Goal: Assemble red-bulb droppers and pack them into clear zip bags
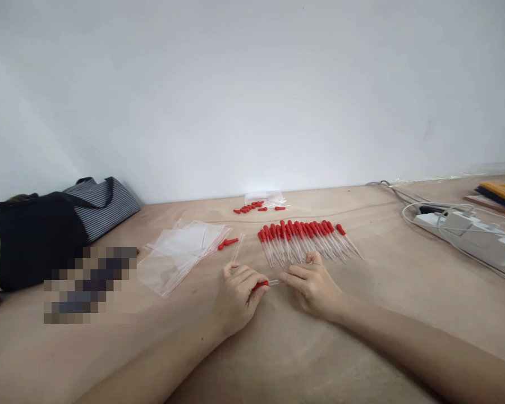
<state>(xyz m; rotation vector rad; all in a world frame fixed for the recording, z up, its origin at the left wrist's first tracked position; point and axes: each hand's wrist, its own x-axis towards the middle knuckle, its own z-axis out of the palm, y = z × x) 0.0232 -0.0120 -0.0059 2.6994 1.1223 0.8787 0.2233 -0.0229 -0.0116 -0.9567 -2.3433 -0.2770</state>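
Head view. Left hand (243, 293): closed, fingers gripping one red bulb (260, 285). Right hand (313, 287): fingertips pinched on one clear tube (274, 282), which spans the gap between the hands, level with the bulb; depth of fit, cannot tell. Droppers (295, 231), red-topped: one row, just beyond the right hand. Loose bulbs (228, 243): just beyond the left hand, beside clear bags (185, 247). Further bulbs (248, 207): near the wall (252, 101). All on a wooden table (387, 292).
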